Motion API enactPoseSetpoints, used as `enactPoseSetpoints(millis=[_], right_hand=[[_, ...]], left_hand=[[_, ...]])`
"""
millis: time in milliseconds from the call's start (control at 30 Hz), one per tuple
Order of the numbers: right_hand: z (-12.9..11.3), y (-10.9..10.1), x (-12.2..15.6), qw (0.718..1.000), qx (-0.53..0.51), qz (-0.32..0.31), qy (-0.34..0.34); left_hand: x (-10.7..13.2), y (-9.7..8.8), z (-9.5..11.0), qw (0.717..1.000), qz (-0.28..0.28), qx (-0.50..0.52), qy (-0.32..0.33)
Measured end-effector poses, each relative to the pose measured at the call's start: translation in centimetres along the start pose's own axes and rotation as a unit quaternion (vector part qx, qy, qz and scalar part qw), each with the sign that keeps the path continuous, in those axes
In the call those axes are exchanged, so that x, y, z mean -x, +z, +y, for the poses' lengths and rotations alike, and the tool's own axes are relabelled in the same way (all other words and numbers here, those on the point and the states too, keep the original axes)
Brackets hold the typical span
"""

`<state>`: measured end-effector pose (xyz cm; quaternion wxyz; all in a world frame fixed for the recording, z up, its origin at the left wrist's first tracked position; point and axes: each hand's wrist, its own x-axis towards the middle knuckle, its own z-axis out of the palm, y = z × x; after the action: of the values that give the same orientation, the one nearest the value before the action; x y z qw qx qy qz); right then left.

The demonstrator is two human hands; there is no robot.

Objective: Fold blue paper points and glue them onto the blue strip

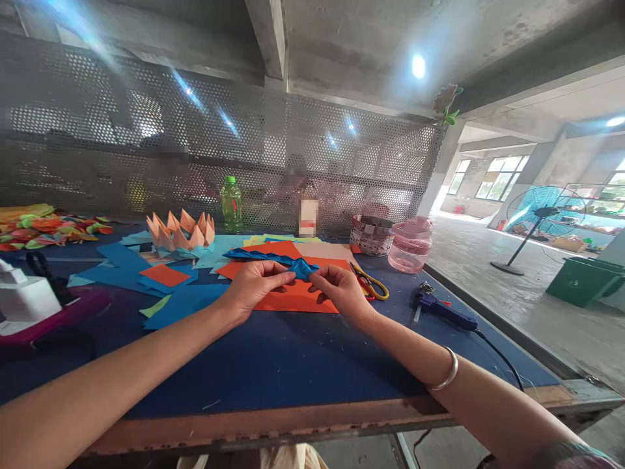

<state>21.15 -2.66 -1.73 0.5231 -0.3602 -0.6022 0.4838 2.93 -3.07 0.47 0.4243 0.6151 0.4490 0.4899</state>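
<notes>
Folded blue paper strip, creased and narrow, pinched at both ends by left hand and right hand, close together, just above a flat orange paper sheet. Beyond: translucent pink plastic jar, contents indistinct, beside a round patterned container.

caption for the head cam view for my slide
Left hand and right hand hold folded blue paper over orange paper, beside yellow-handled scissors and a glue gun.

Left forearm and right forearm angled inward, left hand and right hand close together, fingers pinching, palms down.
</notes>
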Motion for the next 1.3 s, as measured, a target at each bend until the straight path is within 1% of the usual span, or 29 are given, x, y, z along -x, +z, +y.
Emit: enactPoseSetpoints(millis=[67, 133, 200, 267, 367, 500, 567, 667, 767, 1033, 1167, 1300], right_hand=[[0.1, 0.0, 0.0, 1.000, 0.004, -0.014, -0.022], [0.3, 0.0, 0.0, 0.999, 0.014, -0.018, -0.042], [0.4, -0.1, -0.1, 0.998, 0.030, -0.005, -0.058], [0.4, -0.2, -0.1, 0.997, 0.045, 0.014, -0.068], [0.2, -0.2, 0.0, 0.995, 0.058, 0.030, -0.073], [0.0, -0.1, 0.1, 0.994, 0.065, 0.028, -0.083], [-0.1, 0.0, 0.1, 0.994, 0.069, 0.027, -0.086], [-0.1, 0.0, 0.2, 0.993, 0.074, 0.028, -0.090], [-0.1, 0.0, 0.4, 0.992, 0.080, 0.029, -0.095], [0.0, 0.1, 0.5, 0.987, 0.119, 0.041, -0.103], [-0.1, 0.1, 0.4, 0.991, 0.081, 0.035, -0.099], [-0.2, 0.0, 0.2, 0.996, 0.055, 0.003, -0.068]], left_hand=[[-0.1, 0.0, 0.0, 0.999, 0.015, -0.032, 0.022], [-0.1, 0.0, 0.0, 0.996, 0.015, -0.069, 0.055], [0.0, 0.0, 0.0, 0.992, 0.008, -0.096, 0.083], [0.2, 0.1, 0.0, 0.990, 0.003, -0.105, 0.093], [0.3, 0.2, 0.1, 0.993, 0.000, -0.080, 0.088], [0.3, 0.3, 0.2, 0.996, -0.019, -0.033, 0.083], [0.3, 0.3, 0.2, 0.997, -0.024, -0.038, 0.068], [0.4, 0.4, 0.4, 0.998, -0.012, -0.049, 0.049], [0.6, 0.5, 0.8, 0.998, 0.001, -0.048, 0.048], [0.7, 0.6, 1.0, 0.999, 0.001, -0.032, 0.038], [0.7, 0.6, 0.8, 0.999, 0.001, -0.030, 0.037], [0.6, 0.4, 0.6, 0.998, -0.001, -0.038, 0.041]])
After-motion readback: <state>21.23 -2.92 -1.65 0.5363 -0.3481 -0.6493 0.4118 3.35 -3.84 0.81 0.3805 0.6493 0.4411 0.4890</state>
